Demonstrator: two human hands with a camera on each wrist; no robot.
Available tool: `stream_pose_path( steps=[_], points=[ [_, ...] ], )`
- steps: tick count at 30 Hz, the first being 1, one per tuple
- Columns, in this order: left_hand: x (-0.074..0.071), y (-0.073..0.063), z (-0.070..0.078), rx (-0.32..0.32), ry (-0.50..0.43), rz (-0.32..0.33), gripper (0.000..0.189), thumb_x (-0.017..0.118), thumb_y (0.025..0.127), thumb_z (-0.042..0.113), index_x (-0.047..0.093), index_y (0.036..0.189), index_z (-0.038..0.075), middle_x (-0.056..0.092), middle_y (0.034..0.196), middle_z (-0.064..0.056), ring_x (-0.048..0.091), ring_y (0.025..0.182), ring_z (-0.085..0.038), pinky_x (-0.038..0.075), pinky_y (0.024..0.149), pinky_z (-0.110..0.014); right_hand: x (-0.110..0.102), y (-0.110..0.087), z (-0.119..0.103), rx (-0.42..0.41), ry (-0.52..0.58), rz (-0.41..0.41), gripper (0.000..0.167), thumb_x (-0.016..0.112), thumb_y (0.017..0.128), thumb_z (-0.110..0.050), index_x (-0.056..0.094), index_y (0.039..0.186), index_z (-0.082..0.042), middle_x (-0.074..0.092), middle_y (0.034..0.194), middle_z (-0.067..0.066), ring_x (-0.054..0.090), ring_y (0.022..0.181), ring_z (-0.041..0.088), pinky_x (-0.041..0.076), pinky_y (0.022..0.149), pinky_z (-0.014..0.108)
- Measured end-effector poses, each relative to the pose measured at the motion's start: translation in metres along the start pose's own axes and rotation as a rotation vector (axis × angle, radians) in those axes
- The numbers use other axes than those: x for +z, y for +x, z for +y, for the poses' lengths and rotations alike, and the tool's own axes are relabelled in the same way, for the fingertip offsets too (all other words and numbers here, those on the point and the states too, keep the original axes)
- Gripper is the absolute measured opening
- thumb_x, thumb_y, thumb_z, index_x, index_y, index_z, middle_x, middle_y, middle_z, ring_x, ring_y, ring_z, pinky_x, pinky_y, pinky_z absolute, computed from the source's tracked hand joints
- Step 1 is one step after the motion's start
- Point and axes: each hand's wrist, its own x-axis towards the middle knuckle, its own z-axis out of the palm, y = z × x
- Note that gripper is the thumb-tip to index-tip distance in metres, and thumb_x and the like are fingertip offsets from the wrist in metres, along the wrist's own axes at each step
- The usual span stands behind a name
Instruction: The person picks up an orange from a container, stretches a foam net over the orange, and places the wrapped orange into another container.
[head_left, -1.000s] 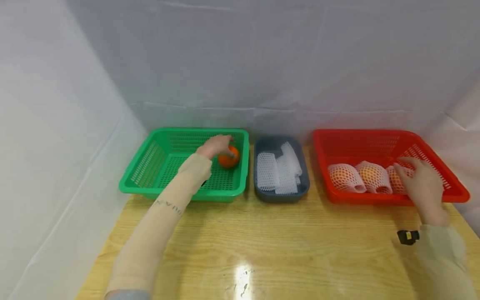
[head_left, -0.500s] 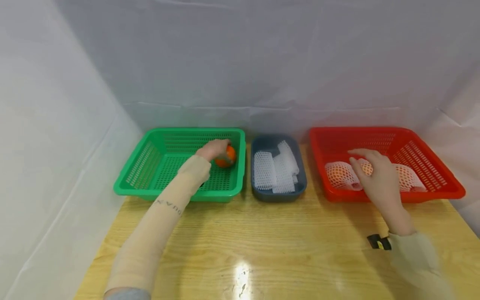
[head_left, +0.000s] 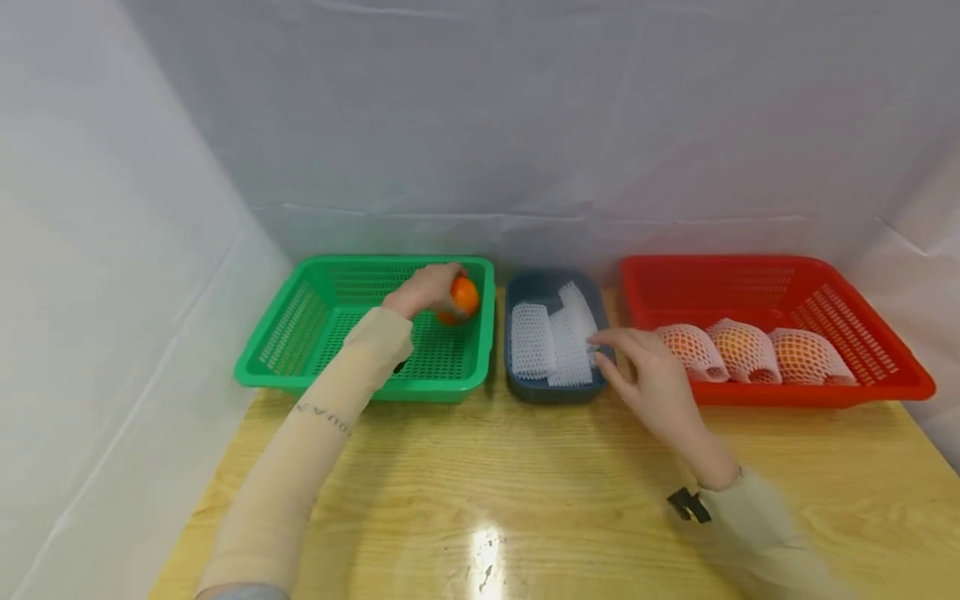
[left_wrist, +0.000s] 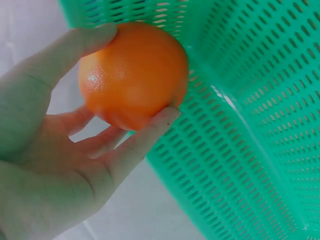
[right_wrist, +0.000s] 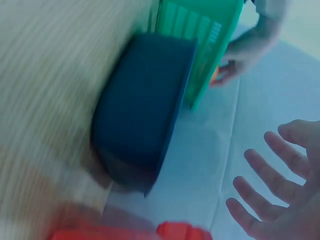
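An orange [left_wrist: 137, 75] sits between the thumb and fingers of my left hand [head_left: 423, 292], which grips it inside the green basket [head_left: 300, 382] near its right wall. In the left wrist view the thumb lies on one side of the fruit and the fingertips support the other. My right hand [head_left: 652, 379] reaches over the right rim of the dark blue bin [head_left: 558, 393], fingers spread apart with nothing in them. White foam net sleeves [head_left: 572, 342] lie in that bin close to the right fingertips.
To the right, a red basket [head_left: 817, 396] holds three net-wrapped fruits [head_left: 742, 350] along its front. All the containers stand in a row on a wooden table [head_left: 487, 467], with a white sheet [head_left: 465, 125] behind them.
My right hand has swept left from the red basket to the blue bin. My left hand has taken hold of the orange and raised it slightly.
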Motion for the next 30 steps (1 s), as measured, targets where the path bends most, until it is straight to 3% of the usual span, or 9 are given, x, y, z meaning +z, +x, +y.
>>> stream_pose_path(
  steps=[4,12,18,25,30],
  points=[
    [-0.007,-0.008,0.003,0.016,-0.051,0.047,0.072,0.075,0.087,0.023,0.042,0.147,0.001,0.059,0.131,-0.022,0.059,0.108,-0.035,0.051,0.092,-0.048,0.013,0.002,-0.008,-0.025,0.031,-0.009,0.026,0.078,0.089,-0.011,0.072,0.114,-0.011,0.072,0.112,0.007,0.063,0.106,0.03,0.053,0.089,0.048],
    [-0.015,-0.028,0.012,-0.025,-0.207,0.119,0.073,0.075,0.091,0.036,0.042,0.149,0.007,0.057,0.137,-0.019,0.058,0.114,-0.035,0.049,0.096,-0.05,0.027,0.008,-0.015,-0.124,0.073,-0.045,0.038,0.081,0.086,-0.011,0.069,0.122,-0.011,0.069,0.123,0.007,0.061,0.113,0.029,0.052,0.096,0.048],
    [-0.018,-0.048,0.031,-0.034,-0.344,0.079,0.073,0.072,0.092,0.042,0.04,0.151,0.013,0.056,0.136,-0.014,0.065,0.099,-0.028,0.054,0.088,-0.04,0.034,0.017,-0.021,-0.189,0.122,-0.036,0.05,0.082,0.083,-0.008,0.064,0.13,-0.007,0.062,0.133,0.012,0.059,0.121,0.031,0.05,0.1,0.048],
    [-0.007,-0.07,0.059,0.068,-0.477,0.027,0.067,0.07,0.096,0.04,0.042,0.151,0.014,0.055,0.136,-0.013,0.066,0.097,-0.027,0.058,0.084,-0.037,0.04,0.026,-0.026,-0.231,0.181,0.017,0.066,0.083,0.081,-0.003,0.054,0.14,-0.007,0.051,0.145,0.017,0.057,0.125,0.033,0.057,0.089,0.047],
    [0.008,-0.078,0.072,0.119,-0.577,-0.047,0.063,0.067,0.098,0.04,0.045,0.15,0.014,0.056,0.131,-0.013,0.069,0.096,-0.029,0.06,0.082,-0.036,0.041,0.026,-0.028,-0.252,0.2,0.014,0.073,0.087,0.077,-0.001,0.052,0.141,-0.008,0.048,0.147,0.018,0.055,0.127,0.034,0.056,0.092,0.047]
  ],
)
